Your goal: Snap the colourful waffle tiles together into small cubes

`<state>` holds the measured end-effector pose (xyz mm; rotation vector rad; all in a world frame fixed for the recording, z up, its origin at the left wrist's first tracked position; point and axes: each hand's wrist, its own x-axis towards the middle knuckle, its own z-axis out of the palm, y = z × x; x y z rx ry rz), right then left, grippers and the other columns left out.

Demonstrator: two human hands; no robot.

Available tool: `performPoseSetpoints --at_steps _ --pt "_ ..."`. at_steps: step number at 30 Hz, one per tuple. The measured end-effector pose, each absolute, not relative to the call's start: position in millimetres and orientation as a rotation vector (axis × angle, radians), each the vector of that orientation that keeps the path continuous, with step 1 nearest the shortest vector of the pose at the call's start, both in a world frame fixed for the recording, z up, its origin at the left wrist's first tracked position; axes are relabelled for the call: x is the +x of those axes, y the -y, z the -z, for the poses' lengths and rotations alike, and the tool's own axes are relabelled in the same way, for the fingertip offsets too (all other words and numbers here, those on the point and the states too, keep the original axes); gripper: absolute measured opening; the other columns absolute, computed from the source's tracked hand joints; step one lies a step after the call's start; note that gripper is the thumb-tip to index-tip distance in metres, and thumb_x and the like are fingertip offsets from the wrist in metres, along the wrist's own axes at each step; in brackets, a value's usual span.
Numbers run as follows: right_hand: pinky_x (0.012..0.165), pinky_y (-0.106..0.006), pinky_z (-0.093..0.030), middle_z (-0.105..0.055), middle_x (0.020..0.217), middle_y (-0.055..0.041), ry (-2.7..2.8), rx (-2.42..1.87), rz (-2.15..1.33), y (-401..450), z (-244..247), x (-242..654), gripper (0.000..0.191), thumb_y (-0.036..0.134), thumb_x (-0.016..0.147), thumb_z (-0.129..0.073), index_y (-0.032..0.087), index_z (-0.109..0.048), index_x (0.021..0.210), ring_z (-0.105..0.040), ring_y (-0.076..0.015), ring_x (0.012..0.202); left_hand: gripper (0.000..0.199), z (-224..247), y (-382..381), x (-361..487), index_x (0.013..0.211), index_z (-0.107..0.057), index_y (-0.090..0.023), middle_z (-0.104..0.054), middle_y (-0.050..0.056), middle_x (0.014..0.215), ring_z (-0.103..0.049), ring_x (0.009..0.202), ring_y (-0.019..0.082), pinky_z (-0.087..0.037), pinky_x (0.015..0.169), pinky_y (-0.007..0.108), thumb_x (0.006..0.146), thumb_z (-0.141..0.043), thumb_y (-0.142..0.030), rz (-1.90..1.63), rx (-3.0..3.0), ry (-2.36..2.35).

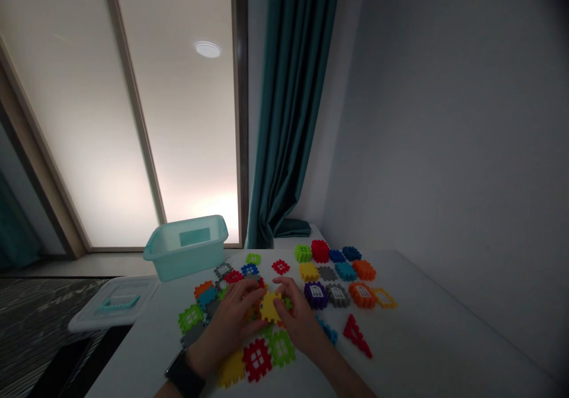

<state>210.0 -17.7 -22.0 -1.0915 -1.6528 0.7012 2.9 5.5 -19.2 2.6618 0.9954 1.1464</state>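
Between my two hands is a yellow notched block piece (269, 307), held above a spread of coloured pieces. The fingers of my left hand (235, 312) close on its left side; a black watch (185, 374) is on that wrist. From the right, my right hand (297, 315) pinches the same piece with thumb and fingers. A red window piece (257, 360) and a light green window piece (281, 349) lie just below the hands on the white table (146, 350). Other pieces under the hands are partly hidden.
A teal bin (189, 261) stands at the back left, its lid (113, 303) beside it. Stacked pieces, including a purple stack (315, 295) and an orange stack (362, 295), sit in rows at the right. A red triangular piece (357, 336) lies nearer.
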Motion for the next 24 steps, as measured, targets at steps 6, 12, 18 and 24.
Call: performPoseSetpoints --at_steps 6,12,18,24 --pt "0.102 -0.042 -0.05 -0.062 0.125 -0.0087 1.847 -1.024 -0.294 20.4 13.4 214.4 0.033 0.017 0.093 -0.049 0.026 -0.056 0.124 -0.058 -0.0245 0.119 0.043 21.1 -12.1 -4.0 0.126 -0.061 -0.027 -0.061 0.011 0.121 -0.06 0.114 0.031 -0.053 0.097 0.048 0.086 -0.072 -0.034 -1.256 2.56 -1.152" --pt "0.102 -0.043 -0.053 -0.064 0.123 -0.008 1.976 -0.962 -0.089 18.3 17.0 214.6 0.038 0.01 0.09 -0.052 0.025 -0.056 0.125 -0.059 -0.0233 0.118 0.044 24.6 -15.9 -4.3 0.128 -0.059 -0.026 -0.059 0.011 0.122 -0.059 0.115 0.031 -0.052 0.097 0.047 0.086 -0.071 -0.032 -1.252 2.527 -1.154" --pt "0.1 -0.044 -0.055 -0.065 0.121 -0.0089 2.004 -0.962 0.007 16.8 18.4 214.9 0.038 0.008 0.091 -0.05 0.024 -0.056 0.124 -0.06 -0.024 0.116 0.044 26.0 -16.1 -3.7 0.127 -0.06 -0.026 -0.059 0.01 0.122 -0.059 0.115 0.03 -0.052 0.098 0.046 0.085 -0.072 -0.029 -1.25 2.479 -1.127" --pt "0.097 -0.045 -0.056 -0.065 0.119 -0.0091 2.012 -0.96 0.045 17.3 17.9 214.7 0.036 0.009 0.09 -0.05 0.024 -0.056 0.123 -0.061 -0.0245 0.114 0.044 25.5 -15.9 -2.2 0.125 -0.059 -0.026 -0.059 0.01 0.121 -0.059 0.114 0.03 -0.052 0.098 0.046 0.083 -0.073 -0.027 -1.251 2.461 -1.131"
